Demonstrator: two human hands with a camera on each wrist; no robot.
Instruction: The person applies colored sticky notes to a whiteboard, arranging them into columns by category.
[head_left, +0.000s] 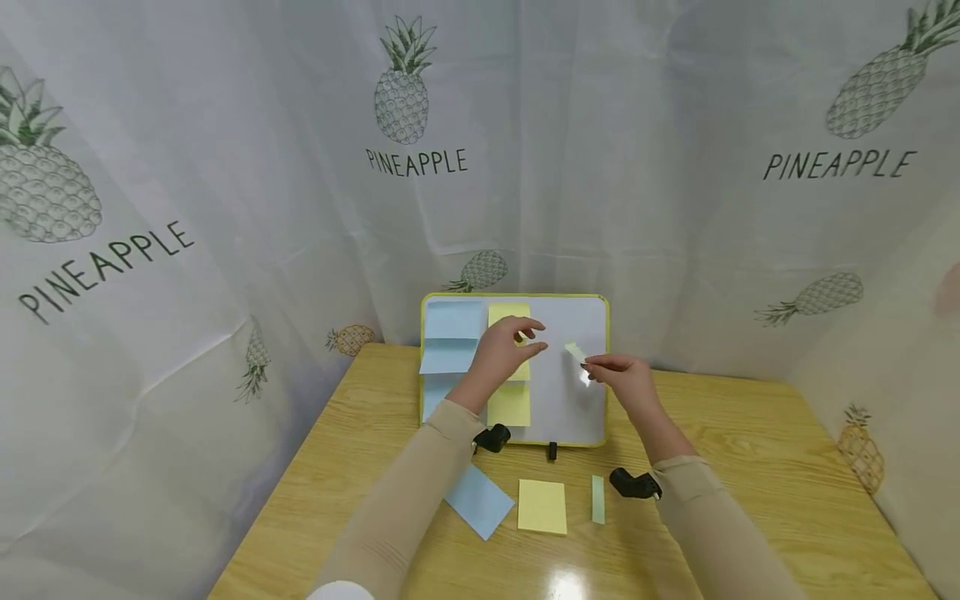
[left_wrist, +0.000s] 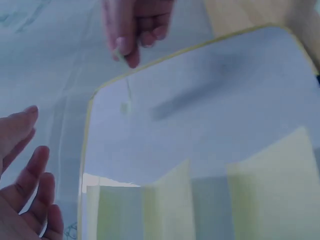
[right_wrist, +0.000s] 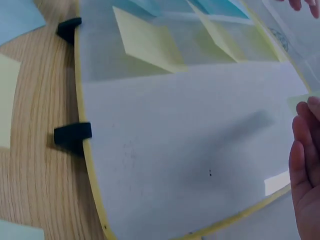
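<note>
Between thumb and fingertips, my right hand (head_left: 624, 382) pinches a narrow pale green sticky note (head_left: 575, 352) in front of the right part of a yellow-rimmed whiteboard (head_left: 551, 408). My left hand (head_left: 504, 354) hovers before the board's middle, thumb and fingers apart with nothing between them. Behind it runs a column of yellow sticky notes (head_left: 510, 406), partly hidden by the hand. Blue sticky notes (head_left: 453, 321) form another column at the board's left. In the right wrist view, the yellow notes (right_wrist: 145, 42) stand out from the board at their free edges.
On the wooden table (head_left: 720, 417) in front of the board lie a blue note pad (head_left: 480, 502), a yellow note pad (head_left: 542, 507) and a narrow green pad (head_left: 597, 500). Black feet (right_wrist: 72, 137) hold the board's lower edge. A pineapple-print curtain (head_left: 600, 167) hangs behind.
</note>
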